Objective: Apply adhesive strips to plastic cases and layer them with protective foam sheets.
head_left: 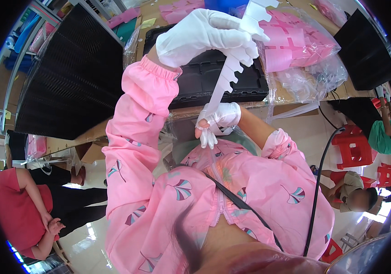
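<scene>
A long white strip [226, 78] with teeth and notches along one edge slants from the top of the view down toward my body. My left hand [202, 39], in a white glove, is closed around its upper part. The lower end is pinched in my right hand [221, 118], whose glove leaves the thumb tip bare. Under the strip, a black molded tray [245, 86] lies on the table. My left hand and the strip cover part of this tray.
Pink notched sheets [286, 43] in clear plastic lie right of the tray. Tall black ribbed panels [74, 73] rise at the left, and a black panel [364, 50] at the right. A person in red [19, 205] stands left. Red stools [353, 146] and a black cable [316, 196] are right.
</scene>
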A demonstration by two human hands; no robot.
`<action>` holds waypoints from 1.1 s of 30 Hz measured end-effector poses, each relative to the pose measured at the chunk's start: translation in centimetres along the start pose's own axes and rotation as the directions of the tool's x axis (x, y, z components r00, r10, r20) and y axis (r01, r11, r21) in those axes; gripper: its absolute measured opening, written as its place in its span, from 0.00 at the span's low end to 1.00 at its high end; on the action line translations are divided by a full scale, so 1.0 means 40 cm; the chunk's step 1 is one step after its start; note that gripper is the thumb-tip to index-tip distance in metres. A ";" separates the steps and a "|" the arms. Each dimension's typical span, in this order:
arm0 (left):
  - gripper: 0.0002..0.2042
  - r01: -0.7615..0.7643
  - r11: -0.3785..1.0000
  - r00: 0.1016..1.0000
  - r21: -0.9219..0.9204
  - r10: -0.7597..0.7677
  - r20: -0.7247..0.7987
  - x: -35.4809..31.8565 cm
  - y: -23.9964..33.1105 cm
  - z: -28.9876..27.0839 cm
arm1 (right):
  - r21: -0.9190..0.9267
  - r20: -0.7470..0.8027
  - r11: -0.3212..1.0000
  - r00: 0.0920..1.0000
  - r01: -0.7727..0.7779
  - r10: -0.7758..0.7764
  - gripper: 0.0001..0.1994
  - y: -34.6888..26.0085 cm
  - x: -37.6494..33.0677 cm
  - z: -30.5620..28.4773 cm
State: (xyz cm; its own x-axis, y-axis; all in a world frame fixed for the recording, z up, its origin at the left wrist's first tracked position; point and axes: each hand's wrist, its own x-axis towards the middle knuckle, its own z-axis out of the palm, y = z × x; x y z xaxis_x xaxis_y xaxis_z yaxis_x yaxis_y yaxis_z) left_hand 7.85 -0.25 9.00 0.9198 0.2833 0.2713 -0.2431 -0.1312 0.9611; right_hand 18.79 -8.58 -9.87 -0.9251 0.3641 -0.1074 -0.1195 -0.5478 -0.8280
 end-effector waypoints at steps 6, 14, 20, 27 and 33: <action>0.19 0.195 0.973 0.962 0.122 -0.165 -0.218 0.010 0.010 -0.009 | 0.045 -0.146 0.999 0.989 0.012 -0.005 0.20 0.007 -0.008 0.008; 0.11 0.313 0.919 0.867 0.242 -0.172 -0.467 -0.049 -0.124 -0.003 | -0.305 -0.477 0.939 0.879 -0.160 -0.006 0.20 0.069 -0.070 0.040; 0.11 0.313 0.950 0.816 -0.017 -0.278 -0.506 -0.098 -0.246 -0.009 | -0.657 -0.747 0.432 0.612 -0.617 -0.262 0.18 0.044 -0.170 0.137; 0.14 0.348 0.936 0.818 -0.049 -0.329 -0.472 -0.054 -0.222 0.024 | -0.832 -0.141 0.067 0.092 -0.551 -0.986 0.12 -0.079 -0.212 0.107; 0.16 0.379 0.923 0.818 -0.068 -0.369 -0.442 -0.028 -0.215 0.026 | -0.750 0.097 -0.154 0.124 -0.643 -0.988 0.13 -0.175 -0.154 0.054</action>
State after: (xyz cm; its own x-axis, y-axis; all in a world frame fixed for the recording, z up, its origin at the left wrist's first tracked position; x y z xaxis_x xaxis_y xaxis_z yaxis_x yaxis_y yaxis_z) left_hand 9.23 -0.44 0.36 0.7060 0.6997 -0.1098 0.1036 0.0513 0.9933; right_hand 24.56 -8.62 -2.20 -0.0314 0.5127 0.8580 0.8836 0.4154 -0.2159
